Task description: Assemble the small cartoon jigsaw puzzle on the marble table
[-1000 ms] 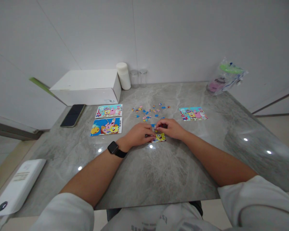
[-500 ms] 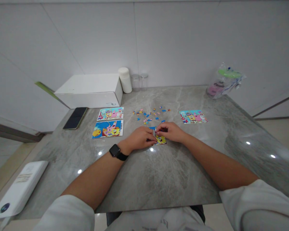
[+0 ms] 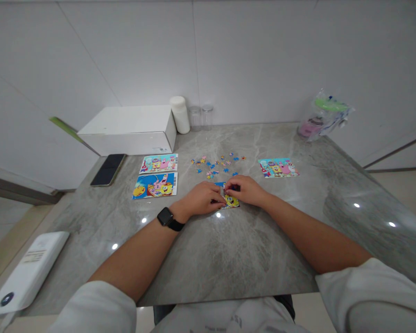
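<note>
A small part-built cartoon jigsaw (image 3: 230, 201) lies on the grey marble table (image 3: 229, 249) between my hands. My left hand (image 3: 203, 199), with a black watch on its wrist, rests with curled fingers on the puzzle's left edge. My right hand (image 3: 244, 189) pinches at the puzzle's top edge; what its fingertips hold is too small to make out. Several loose puzzle pieces (image 3: 217, 164) are scattered just beyond both hands.
Two cartoon picture cards (image 3: 156, 175) lie to the left, another card (image 3: 278, 167) to the right. A black phone (image 3: 108, 169), white box (image 3: 131, 129), white bottle (image 3: 180, 114) and two jars (image 3: 201, 116) stand behind. A plastic bag (image 3: 324, 115) sits far right; a white device (image 3: 27, 270) near left.
The camera tilted slightly, shifting the scene downward in view. My hands stay at the puzzle, with only small finger movements.
</note>
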Demonstrator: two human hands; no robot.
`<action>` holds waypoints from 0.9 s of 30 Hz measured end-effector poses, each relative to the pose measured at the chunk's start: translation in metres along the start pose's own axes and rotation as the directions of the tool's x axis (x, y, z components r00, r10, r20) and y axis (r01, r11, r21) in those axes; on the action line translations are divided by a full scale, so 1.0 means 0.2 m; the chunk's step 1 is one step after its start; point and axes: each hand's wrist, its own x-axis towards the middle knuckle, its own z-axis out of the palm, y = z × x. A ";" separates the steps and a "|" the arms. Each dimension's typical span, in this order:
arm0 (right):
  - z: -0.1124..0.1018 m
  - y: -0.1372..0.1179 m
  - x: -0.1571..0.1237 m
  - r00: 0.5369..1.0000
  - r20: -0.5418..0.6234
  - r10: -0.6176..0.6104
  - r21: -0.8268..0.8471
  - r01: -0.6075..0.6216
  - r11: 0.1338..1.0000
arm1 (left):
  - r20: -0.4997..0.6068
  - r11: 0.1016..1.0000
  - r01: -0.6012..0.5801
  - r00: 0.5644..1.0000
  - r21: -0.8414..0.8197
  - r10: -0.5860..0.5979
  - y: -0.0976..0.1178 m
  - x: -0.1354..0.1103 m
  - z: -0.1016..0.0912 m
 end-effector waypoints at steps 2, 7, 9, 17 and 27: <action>0.00 0.00 0.00 1.000 0.002 -0.009 -0.020 0.009 1.000 | 0.000 1.000 -0.001 1.000 0.000 0.001 0.00 0.00 0.00; 0.01 0.00 0.00 1.000 -0.013 -0.027 -0.061 0.026 0.998 | 0.006 1.000 -0.006 1.000 -0.002 0.006 0.01 0.00 -0.01; 0.01 0.00 0.00 0.999 -0.018 -0.038 -0.072 0.037 0.997 | 0.003 1.000 -0.005 1.000 -0.006 0.005 0.01 0.00 -0.01; -0.01 -0.02 0.00 0.993 -0.117 0.021 -0.075 -0.030 0.997 | 0.006 1.000 0.012 1.000 -0.009 -0.012 0.01 0.00 -0.01; -0.02 -0.01 -0.01 0.990 -0.050 -0.128 -0.166 0.118 0.979 | 0.020 1.000 0.012 1.000 0.004 -0.012 0.02 0.00 -0.01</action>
